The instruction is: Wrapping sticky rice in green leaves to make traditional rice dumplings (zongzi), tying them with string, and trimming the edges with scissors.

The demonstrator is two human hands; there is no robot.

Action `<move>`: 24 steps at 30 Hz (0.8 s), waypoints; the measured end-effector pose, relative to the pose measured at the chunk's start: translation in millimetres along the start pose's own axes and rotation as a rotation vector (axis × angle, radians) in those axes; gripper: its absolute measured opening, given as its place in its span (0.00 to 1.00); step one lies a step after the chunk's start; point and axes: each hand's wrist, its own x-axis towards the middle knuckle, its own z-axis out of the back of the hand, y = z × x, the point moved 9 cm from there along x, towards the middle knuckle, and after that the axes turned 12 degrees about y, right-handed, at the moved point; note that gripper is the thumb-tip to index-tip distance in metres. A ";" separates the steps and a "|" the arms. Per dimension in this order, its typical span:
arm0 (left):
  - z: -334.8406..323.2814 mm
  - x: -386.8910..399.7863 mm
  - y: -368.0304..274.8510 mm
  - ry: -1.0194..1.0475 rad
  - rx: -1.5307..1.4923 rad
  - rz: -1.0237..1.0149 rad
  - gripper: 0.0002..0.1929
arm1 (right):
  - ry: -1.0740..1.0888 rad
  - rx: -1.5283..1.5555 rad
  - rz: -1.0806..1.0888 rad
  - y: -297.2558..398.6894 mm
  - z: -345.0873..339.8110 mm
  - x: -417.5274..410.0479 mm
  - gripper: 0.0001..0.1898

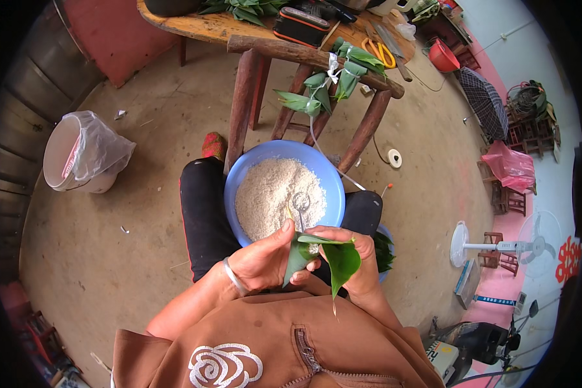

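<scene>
My left hand (262, 257), with a bangle at the wrist, grips a cone of folded green leaf (297, 259) from the left. Some white rice shows at the cone's opening. My right hand (361, 257) holds the leaf's upper edge, and a loose leaf end (344, 264) hangs down beside its fingers. Just beyond both hands, a blue plastic basin (334, 179) of raw rice (266, 189) sits between my knees. A metal spoon (301, 201) lies in the rice. Wrapped leaf bundles (320, 92) hang by white string from a wooden chair's top rail (291, 53).
A wooden table (194, 26) beyond the chair bears leaves, orange-handled scissors (380, 52) and a knife (388, 41). A white bucket (58, 160) with a plastic bag stands at left. Another blue basin (385, 252) of leaves is by my right knee. A fan (494, 246) stands at right.
</scene>
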 end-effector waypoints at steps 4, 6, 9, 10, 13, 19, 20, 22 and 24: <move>1.2 -0.8 3.8 0.024 -0.081 0.035 0.36 | 0.073 -0.156 0.122 12.3 -3.1 2.3 0.13; -1.6 -1.1 2.1 0.000 -0.123 0.045 0.35 | 0.118 -0.458 0.239 28.5 -11.7 4.1 0.14; -4.0 -1.5 -2.9 -0.040 -0.118 0.027 0.34 | 0.131 -0.728 0.369 43.8 -19.4 4.4 0.17; -2.9 -2.0 -3.7 -0.039 -0.118 0.028 0.34 | 0.130 -0.729 0.369 45.8 -19.3 5.2 0.17; 4.6 -4.6 -5.1 -0.090 0.064 0.091 0.47 | 0.096 -0.959 0.461 58.6 -26.2 2.5 0.19; -19.0 0.5 -17.9 -0.073 0.043 0.076 0.34 | -0.034 -1.324 0.681 82.5 -34.8 -9.5 0.23; -25.4 2.5 -19.1 -0.015 0.067 0.109 0.35 | -0.021 -1.338 0.695 85.0 -34.8 -10.7 0.24; -32.2 5.3 -21.0 0.044 0.106 0.159 0.35 | -0.032 -1.352 0.719 89.4 -30.2 -12.7 0.25; -34.6 7.9 -27.3 0.034 0.193 0.146 0.36 | 0.042 -1.449 0.724 87.9 -32.7 -12.3 0.26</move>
